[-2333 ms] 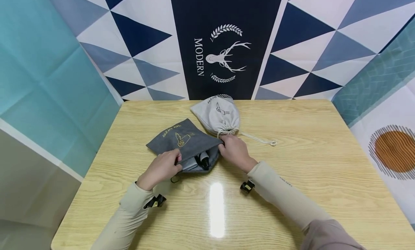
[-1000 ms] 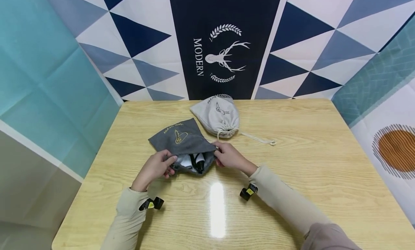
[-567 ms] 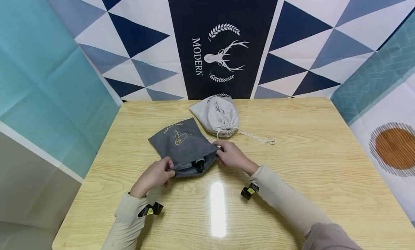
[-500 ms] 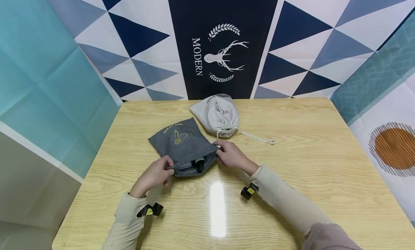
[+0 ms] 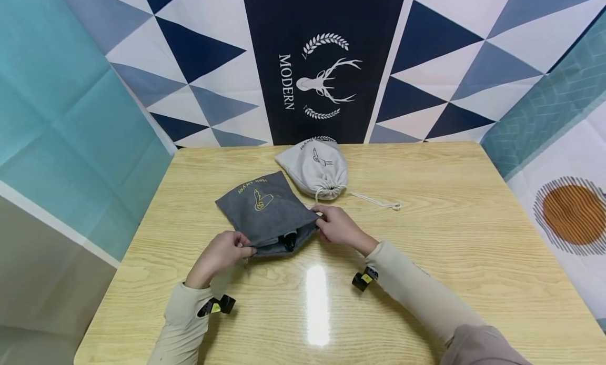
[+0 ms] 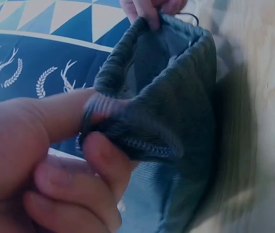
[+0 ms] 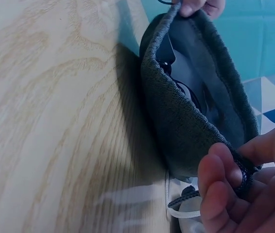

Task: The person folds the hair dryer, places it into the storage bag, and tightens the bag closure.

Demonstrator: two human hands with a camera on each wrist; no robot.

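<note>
A dark grey cloth drawstring bag [image 5: 270, 210] with gold "Hair Dryer" lettering lies on the table, its mouth toward me. At the left corner of the mouth, my left hand [image 5: 219, 255] pinches the hem between thumb and fingers. My right hand [image 5: 342, 227] grips the opposite corner; in the right wrist view its fingers [image 7: 215, 170] curl on a dark cord loop there. The mouth gapes between both hands. Inside, a black-ended part [image 5: 289, 241] shows, and the right wrist view gives a black cable [image 7: 183, 87]; most of the contents is hidden.
Behind the grey bag lies a light grey drawstring bag [image 5: 316, 168], cinched, its white cord [image 5: 376, 201] trailing right across the wooden table [image 5: 416, 239]. Patterned cloth walls [image 5: 326, 65] stand at the back and sides.
My left hand let go, shifted along the mouth and took the left corner again. My right hand moved slightly toward me. The bag's flap now covers more of the contents.
</note>
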